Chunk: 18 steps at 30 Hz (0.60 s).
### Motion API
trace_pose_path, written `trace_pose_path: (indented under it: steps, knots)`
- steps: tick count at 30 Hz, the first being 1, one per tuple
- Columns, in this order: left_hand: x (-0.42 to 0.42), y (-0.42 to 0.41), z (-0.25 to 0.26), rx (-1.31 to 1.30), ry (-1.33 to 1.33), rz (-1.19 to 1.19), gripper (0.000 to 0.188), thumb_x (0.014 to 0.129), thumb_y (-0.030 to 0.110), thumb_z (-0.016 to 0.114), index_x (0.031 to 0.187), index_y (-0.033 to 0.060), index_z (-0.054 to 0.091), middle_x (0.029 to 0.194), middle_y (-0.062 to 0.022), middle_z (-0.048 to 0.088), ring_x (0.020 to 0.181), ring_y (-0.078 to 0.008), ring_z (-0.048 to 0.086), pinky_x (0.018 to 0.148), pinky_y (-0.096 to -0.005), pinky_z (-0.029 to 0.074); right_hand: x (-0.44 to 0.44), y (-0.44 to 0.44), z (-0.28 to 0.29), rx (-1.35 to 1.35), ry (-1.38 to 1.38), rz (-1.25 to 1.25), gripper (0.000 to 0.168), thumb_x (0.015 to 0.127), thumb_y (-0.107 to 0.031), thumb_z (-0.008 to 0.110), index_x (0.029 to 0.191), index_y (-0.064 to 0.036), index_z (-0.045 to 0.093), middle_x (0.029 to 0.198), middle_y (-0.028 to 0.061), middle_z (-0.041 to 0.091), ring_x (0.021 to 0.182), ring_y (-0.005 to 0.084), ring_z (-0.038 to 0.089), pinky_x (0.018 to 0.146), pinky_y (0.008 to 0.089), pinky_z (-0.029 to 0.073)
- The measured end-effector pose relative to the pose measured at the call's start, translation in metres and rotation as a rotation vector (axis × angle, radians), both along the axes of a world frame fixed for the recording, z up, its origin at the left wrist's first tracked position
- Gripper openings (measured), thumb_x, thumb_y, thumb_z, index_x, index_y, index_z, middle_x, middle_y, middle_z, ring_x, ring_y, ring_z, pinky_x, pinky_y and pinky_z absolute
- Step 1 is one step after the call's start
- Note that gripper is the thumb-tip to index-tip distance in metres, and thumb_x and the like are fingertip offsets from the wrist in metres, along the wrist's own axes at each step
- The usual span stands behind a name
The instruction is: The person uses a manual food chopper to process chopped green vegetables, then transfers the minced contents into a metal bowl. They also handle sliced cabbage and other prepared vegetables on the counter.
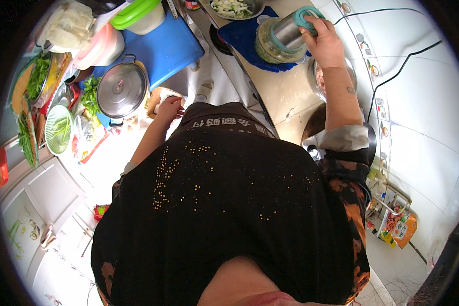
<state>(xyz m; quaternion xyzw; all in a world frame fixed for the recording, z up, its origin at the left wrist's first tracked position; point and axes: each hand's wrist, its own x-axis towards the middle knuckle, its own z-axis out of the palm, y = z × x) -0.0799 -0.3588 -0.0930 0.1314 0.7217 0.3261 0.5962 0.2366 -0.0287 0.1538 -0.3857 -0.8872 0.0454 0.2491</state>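
Note:
My right hand [325, 44] rests over the teal-capped steel motor unit [288, 30] of an electric food chopper, fingers and thumb around its cap. Under the unit is the chopper's clear bowl [267, 42], with chopped green matter inside. The chopper stands tilted in the view on a dark blue cloth [237, 32] on the counter. My left hand [171, 108] hangs beside my waist with its fingers loosely bent, and nothing shows in it. It is nearest to a cardboard box [160, 95] and a lidded steel pot [120, 90].
A metal bowl of chopped pale-green vegetables [233, 8] sits at the counter's far end. Next to my right forearm is a bowl of minced meat [320, 78]. A black cord [390, 69] runs along the tiled wall. On the left are a blue table [164, 46], plastic containers [99, 46] and a green colander [58, 130].

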Motion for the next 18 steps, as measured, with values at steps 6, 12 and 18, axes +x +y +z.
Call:
trace_pose_path:
  steps: [6, 12, 18]
  knots:
    - [0.006, 0.007, 0.004, 0.028, -0.013, -0.005, 0.037, 0.096, 0.022, 0.049, 0.128, 0.0052, 0.052, 0.085, -0.0063, 0.06, 0.069, -0.0156, 0.061, 0.059, -0.0278, 0.049, -0.004, -0.002, 0.0, -0.037, -0.02, -0.067, 0.034, 0.083, -0.029, 0.069, 0.115, -0.021, 0.062, 0.115, 0.0109, 0.061, 0.094, 0.0312, 0.065, 0.08, 0.039, 0.054]
    - [0.007, 0.008, 0.006, 0.02, -0.001, -0.019, 0.037, 0.095, 0.022, 0.049, 0.128, 0.0049, 0.053, 0.085, -0.0072, 0.062, 0.069, -0.016, 0.062, 0.059, -0.0281, 0.05, -0.008, -0.002, 0.003, 0.001, 0.016, -0.098, 0.035, 0.083, -0.029, 0.07, 0.116, -0.021, 0.061, 0.114, 0.0109, 0.062, 0.095, 0.0326, 0.065, 0.079, 0.0408, 0.054]
    - [0.002, 0.001, -0.003, 0.01, 0.003, -0.008, 0.038, 0.095, 0.023, 0.05, 0.128, 0.0052, 0.052, 0.087, -0.0085, 0.063, 0.068, -0.0164, 0.063, 0.059, -0.0284, 0.051, -0.001, 0.001, -0.003, 0.067, -0.005, -0.023, 0.037, 0.081, -0.031, 0.071, 0.115, -0.022, 0.061, 0.114, 0.0095, 0.062, 0.095, 0.0325, 0.064, 0.079, 0.0405, 0.054]
